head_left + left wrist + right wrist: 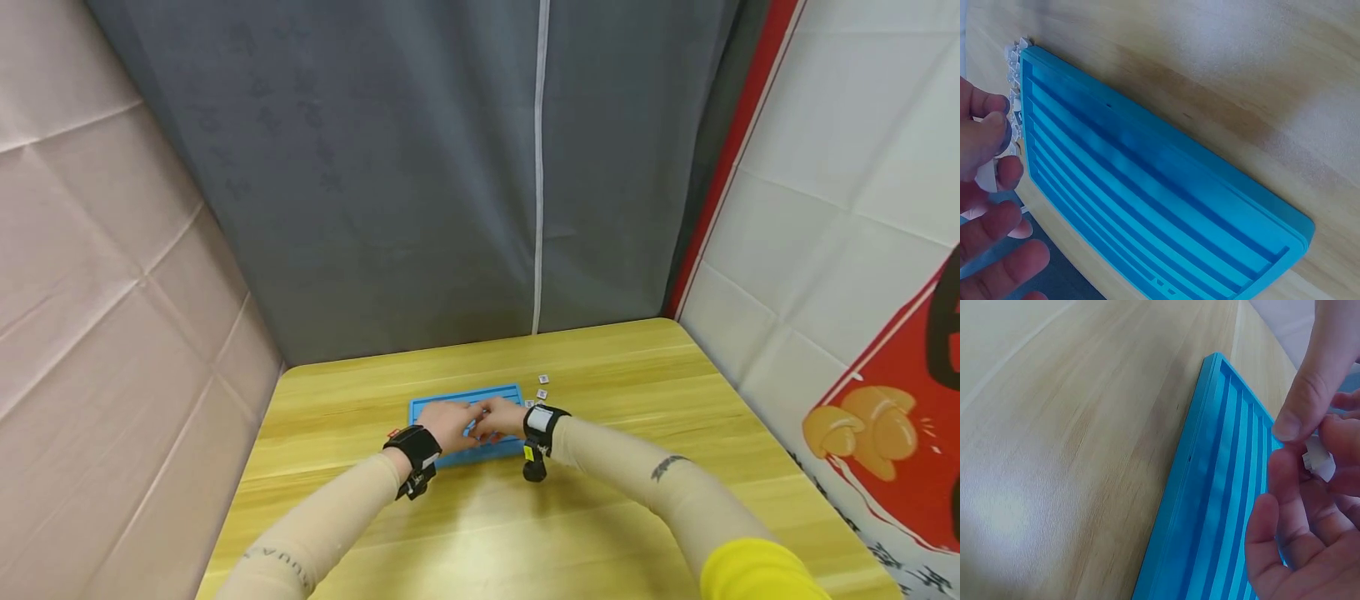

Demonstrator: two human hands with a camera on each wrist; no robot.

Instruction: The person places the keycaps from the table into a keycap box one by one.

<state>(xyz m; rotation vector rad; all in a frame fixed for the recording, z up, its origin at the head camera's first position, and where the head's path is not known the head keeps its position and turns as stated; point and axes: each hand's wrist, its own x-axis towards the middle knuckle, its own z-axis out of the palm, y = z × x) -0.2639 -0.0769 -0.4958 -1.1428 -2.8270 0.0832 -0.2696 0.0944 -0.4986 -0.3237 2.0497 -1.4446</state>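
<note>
My left hand (447, 423) and right hand (501, 417) meet over a grooved blue tray (491, 395) on the table. Between their fingertips is a small white block (1319, 457) with a notched side, partly covered by fingers in both wrist views. Fingers of both hands pinch it from either side, as far as the overlap shows. Long parallel ridges run along the tray (1129, 169), and the grooves visible below the hands hold no blocks. The hands hide the middle of the tray in the head view.
Several small white tiles (543, 379) with dark marks lie by the tray's right end. The wooden table (345, 400) reaches back to a grey curtain (405, 208). Fabric walls (97, 333) stand on both sides.
</note>
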